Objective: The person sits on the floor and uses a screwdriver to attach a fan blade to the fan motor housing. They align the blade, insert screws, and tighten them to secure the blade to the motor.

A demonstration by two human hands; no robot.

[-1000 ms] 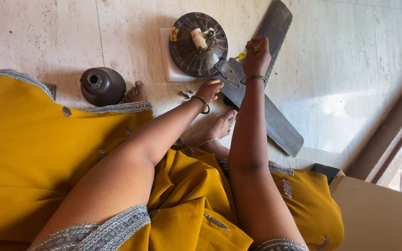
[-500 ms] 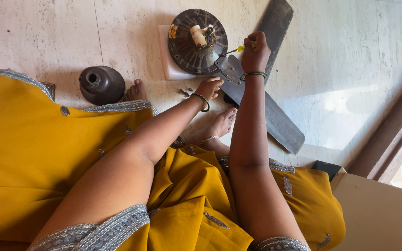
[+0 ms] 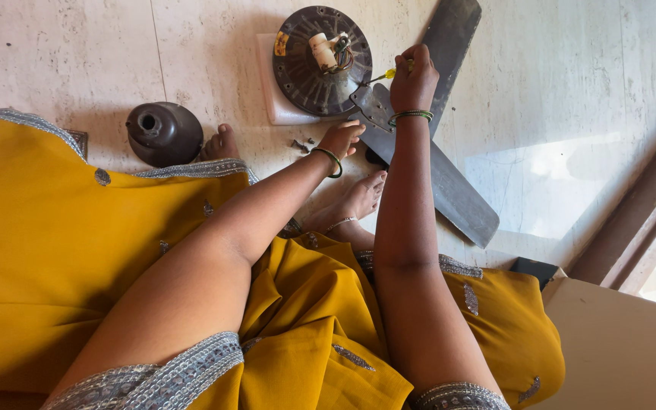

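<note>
Head view, looking down at a person seated on a pale stone floor (image 3: 62, 53) in a mustard-yellow garment (image 3: 55, 243) with silver trim.

Right hand (image 3: 414, 80): closed in a fist round the yellow handle of a screwdriver (image 3: 386, 74), whose thin shaft points left toward the fan motor. The wrist carries green bangles.

Left hand (image 3: 341, 139): loosely curled, fingers bent down, resting at the near edge of the blade bracket; whether it grips anything cannot be told. A green bangle sits at this wrist too.

Fan motor (image 3: 322, 59): a dark round housing lying flat at the far centre of the scene, with a white cylindrical part and a knot of coloured wires at its hub. It rests on a white rectangular slab (image 3: 273, 91), which shows at its left and near sides.

Blade bracket (image 3: 374, 106): a grey metal plate at the right near edge of the motor, just below the screwdriver tip.

Fan blades: one long dark blade (image 3: 449, 186) runs from the bracket toward the near right; a second blade (image 3: 451, 38) extends to the far right, behind the right hand.

Loose screws (image 3: 301, 144): small dark pieces on the floor just left of the left hand.

Dark dome-shaped cover (image 3: 164, 134): stands on the floor well left of the motor, beside a bare foot (image 3: 222, 144).
</note>
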